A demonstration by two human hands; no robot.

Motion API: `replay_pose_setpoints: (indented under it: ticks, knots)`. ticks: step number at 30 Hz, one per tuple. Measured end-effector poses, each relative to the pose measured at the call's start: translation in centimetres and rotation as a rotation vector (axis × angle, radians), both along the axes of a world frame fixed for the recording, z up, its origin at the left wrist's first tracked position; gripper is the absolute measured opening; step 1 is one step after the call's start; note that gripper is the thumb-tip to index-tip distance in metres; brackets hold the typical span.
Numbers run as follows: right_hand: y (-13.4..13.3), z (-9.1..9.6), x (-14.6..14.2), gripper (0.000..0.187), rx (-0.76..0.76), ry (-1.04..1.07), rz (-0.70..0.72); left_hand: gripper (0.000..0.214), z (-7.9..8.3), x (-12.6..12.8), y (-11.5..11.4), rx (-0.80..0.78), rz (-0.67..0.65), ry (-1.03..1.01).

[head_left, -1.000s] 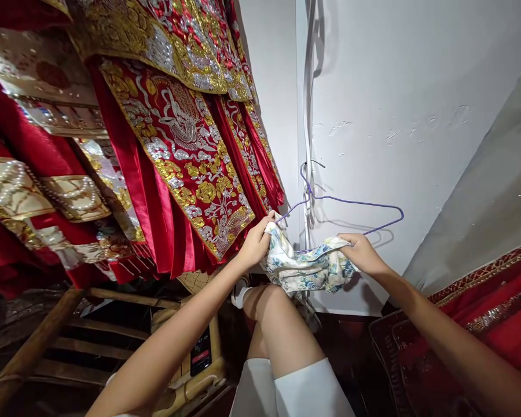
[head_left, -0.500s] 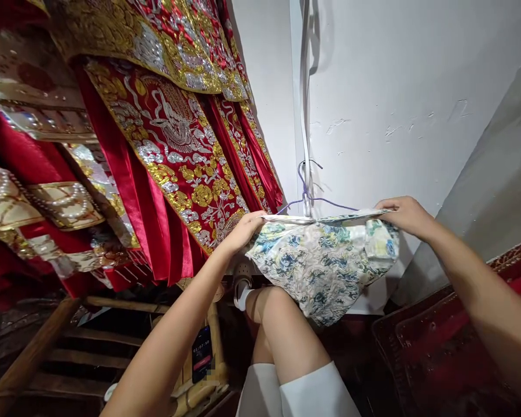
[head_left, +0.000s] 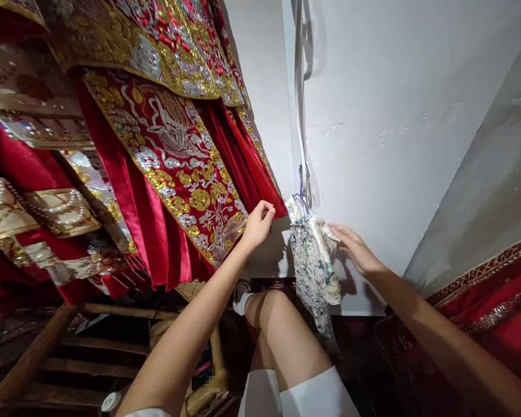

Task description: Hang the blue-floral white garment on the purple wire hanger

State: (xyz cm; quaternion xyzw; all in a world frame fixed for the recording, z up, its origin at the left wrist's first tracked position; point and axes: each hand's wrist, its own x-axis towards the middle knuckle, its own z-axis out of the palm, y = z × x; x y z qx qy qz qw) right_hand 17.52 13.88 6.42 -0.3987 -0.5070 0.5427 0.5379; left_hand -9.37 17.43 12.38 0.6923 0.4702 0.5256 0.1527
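One flowered top [head_left: 311, 263]: hanging bunched and narrow just right of the middle of the frame, its lower end reaching down beside my knee.
Purple hanger [head_left: 301, 201]: a small part shows at the top of the cloth, by the white strap [head_left: 298, 104] that runs down from the upper middle; I cannot tell how the top sits on it.
My right hand [head_left: 356, 250]: right of the middle, fingers stretched out and loose, tips at the right edge of the top; whether they pinch the cloth I cannot tell.
My left hand [head_left: 259, 225]: near the middle, apart from the top, thumb and forefinger drawn narrow; whether anything is between them I cannot tell.
Red costume [head_left: 178, 139]: fills much of the upper left with gold and silver stitching, its lower edge behind my left hand.
Wall [head_left: 382, 75]: white and scuffed, upper right.
Bamboo chair [head_left: 39, 353]: lower left, with a phone [head_left: 203, 370] on it at the bottom, partly blurred out.
My legs [head_left: 286, 333]: bottom middle, in white shorts [head_left: 321, 394].
Red cloth [head_left: 510, 295]: far right, trimmed with a patterned band.
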Motion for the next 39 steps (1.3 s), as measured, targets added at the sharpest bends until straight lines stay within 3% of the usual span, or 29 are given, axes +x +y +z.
replay_pose_setpoints:
  ticks: [2, 3, 7, 10, 13, 16, 20, 24, 26, 28, 29, 30, 31, 33, 35, 36, 37, 39]
  knots:
    - [-1.1, 0.1, 0.4, 0.061, 0.055, -0.063, -0.190, 0.006, -1.2, -0.3, 0.6, -0.084, -0.023, -0.097]
    - [-2.0, 0.2, 0.3, 0.068, 0.074, -0.102, -0.218, 0.009, -2.0, -0.4, 0.8, -0.131, -0.018, -0.123]
    - [-5.8, 0.3, -1.3, 0.097, 0.140, -0.365, -0.115, 0.027, -5.0, 0.1, 0.5, -0.239, 0.025, -0.121]
    - [-5.8, 1.3, -1.0, 0.070, 0.146, -0.391, -0.117, 0.036, -6.0, -0.2, -0.3, -0.217, -0.002, -0.085]
    - [-3.7, 3.9, 1.4, 0.045, 0.094, -0.157, -0.153, 0.043, -5.6, -1.2, -1.0, -0.211, -0.027, -0.036]
    - [-1.7, 7.5, 3.0, 0.040, 0.083, 0.048, -0.239, 0.056, -4.5, -1.9, -1.1, -0.162, 0.023, 0.024]
    - [-1.6, 10.8, 1.8, 0.044, 0.153, 0.151, -0.235, 0.060, -3.9, -1.6, -0.7, -0.097, 0.146, 0.031]
    - [-5.5, 10.7, 0.5, 0.065, 0.054, 0.053, 0.007, 0.038, -3.8, -0.7, -1.3, -0.074, 0.027, -0.177]
    - [-7.7, 10.1, 0.5, 0.079, 0.018, -0.051, 0.331, 0.025, -3.5, -0.2, -2.3, 0.002, -0.097, -0.239]
    - [-8.7, 9.4, 0.6, 0.092, 0.086, -0.084, 0.740, 0.011, -3.2, 0.3, -3.6, 0.104, -0.173, -0.249]
    - [-8.7, 9.0, 0.5, 0.092, 0.151, -0.052, 0.870, 0.010, -3.0, 0.6, -4.3, 0.155, -0.176, -0.253]
    - [-8.4, 8.5, 0.4, 0.087, 0.222, -0.015, 0.906, 0.015, -2.9, 0.8, -4.9, 0.205, -0.162, -0.270]
    - [-7.8, 8.0, 0.2, 0.077, 0.288, -0.001, 0.844, 0.019, -2.7, 1.1, -5.3, 0.252, -0.142, -0.310]
    - [-6.1, 6.6, -0.4, 0.053, 0.404, -0.091, 0.514, 0.025, -2.6, 1.5, -5.7, 0.305, -0.143, -0.460]
    - [-4.5, 5.2, -1.1, 0.044, 0.485, -0.301, 0.211, 0.037, -2.3, 2.0, -5.3, 0.264, -0.267, -0.657]
    - [-3.8, 4.5, -1.5, 0.046, 0.509, -0.385, 0.122, 0.045, -2.1, 2.3, -5.0, 0.210, -0.372, -0.746]
    - [-3.3, 4.0, -1.8, 0.046, 0.512, -0.434, 0.084, 0.053, -1.8, 2.5, -4.8, 0.149, -0.477, -0.826]
    - [-2.9, 3.3, -1.8, 0.038, 0.449, -0.449, 0.136, 0.061, -1.4, 3.0, -4.7, 0.053, -0.622, -0.941]
